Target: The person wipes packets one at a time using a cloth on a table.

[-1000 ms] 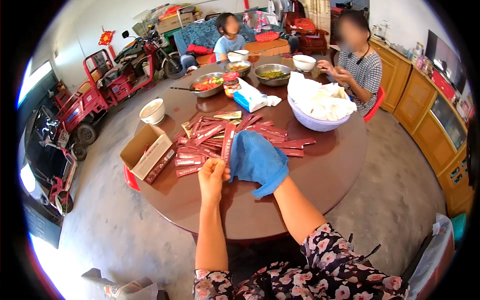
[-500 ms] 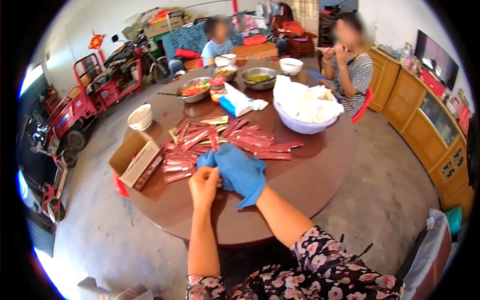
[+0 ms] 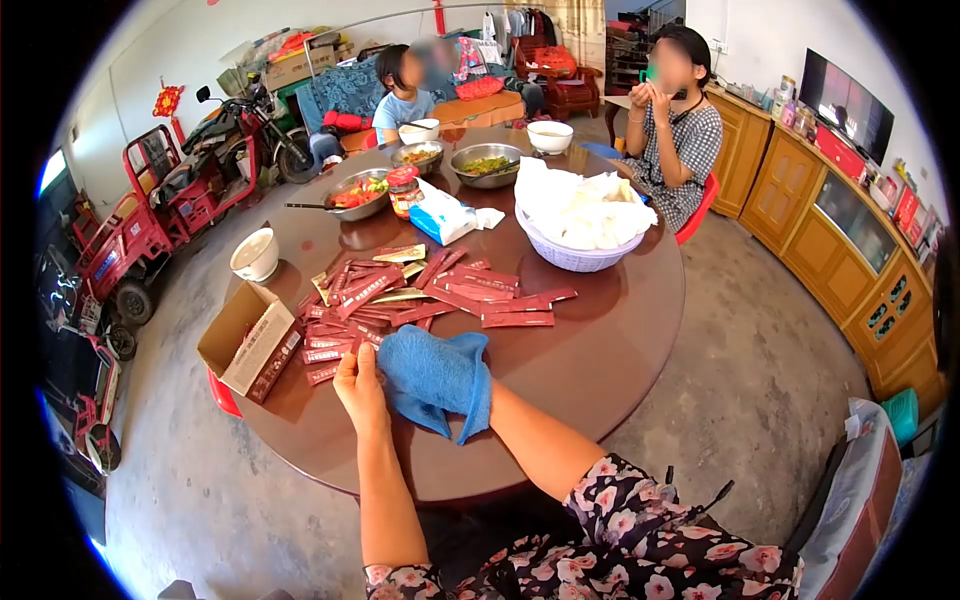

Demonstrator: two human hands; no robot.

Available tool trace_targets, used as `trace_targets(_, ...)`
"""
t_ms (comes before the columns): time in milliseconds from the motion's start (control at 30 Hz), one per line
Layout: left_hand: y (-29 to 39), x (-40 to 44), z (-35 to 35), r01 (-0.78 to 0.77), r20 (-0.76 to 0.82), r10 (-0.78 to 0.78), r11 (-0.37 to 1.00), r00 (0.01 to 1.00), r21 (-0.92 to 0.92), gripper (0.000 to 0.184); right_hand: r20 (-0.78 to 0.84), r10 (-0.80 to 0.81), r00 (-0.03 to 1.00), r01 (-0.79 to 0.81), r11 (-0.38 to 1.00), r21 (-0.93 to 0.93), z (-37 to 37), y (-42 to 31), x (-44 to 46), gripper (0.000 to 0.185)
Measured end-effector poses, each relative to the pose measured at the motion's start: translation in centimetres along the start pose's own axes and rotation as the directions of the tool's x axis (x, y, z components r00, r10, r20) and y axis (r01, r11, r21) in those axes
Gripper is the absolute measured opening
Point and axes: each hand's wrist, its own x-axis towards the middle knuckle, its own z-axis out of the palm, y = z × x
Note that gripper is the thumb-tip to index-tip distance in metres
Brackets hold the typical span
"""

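My left hand is closed at the near edge of the sachet pile, its fingertips pinching a dark red stick sachet. A blue cloth covers my right hand, so its fingers are hidden; the cloth bunches against my left fingertips. Beyond both hands, many red stick sachets lie in a loose heap, with a few gold ones among them. An open cardboard box stands tilted at the left with sachets inside.
A white bowl stands behind the box. Farther back are metal dishes of food, a red-lidded jar, a tissue pack and a lilac basket lined with white material. Two people sit across the round table.
My hands and the cloth have come closer to me and slightly left. The sachet that stood upright at the cloth is now lower, by my left fingertips. The camera view has shifted.
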Motion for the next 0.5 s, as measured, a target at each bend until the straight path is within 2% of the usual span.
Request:
trace_targets(167, -0.4, 0.2, -0.3, 0.018, 0.031, -0.017, 0.999, 0.999, -0.035, 0.020, -0.014, -0.027, 1.000, 0.027, 1.000, 0.007, 0.0, -0.1, 0.0, 0.014)
trace_targets(267, -0.1, 0.1, -0.2, 0.036, 0.022, -0.036, 0.999, 0.999, 0.024, 0.020, -0.018, -0.039, 0.999, 0.039, 0.999, 0.006, 0.0, -0.2, -0.1, 0.014)
trace_targets(367, 0.3, 0.0, -0.1, 0.038, -0.003, -0.038, 0.999, 0.999, -0.029, 0.022, -0.020, -0.049, 0.999, 0.049, 0.999, 0.002, 0.1, -0.4, 0.0, 0.014)
trace_targets(433, 0.7, 0.1, 0.3, 0.018, -0.113, -0.024, 0.998, 0.993, -0.055, 0.021, -0.025, -0.054, 0.998, 0.054, 0.999, -0.004, -0.2, -0.4, 0.1, 0.014)
trace_targets(500, 0.1, 0.5, -0.5, -0.011, -0.110, 0.002, 0.996, 0.994, -0.083, 0.015, -0.026, -0.057, 0.998, 0.057, 0.998, -0.013, -0.6, -0.5, 0.1, 0.014)
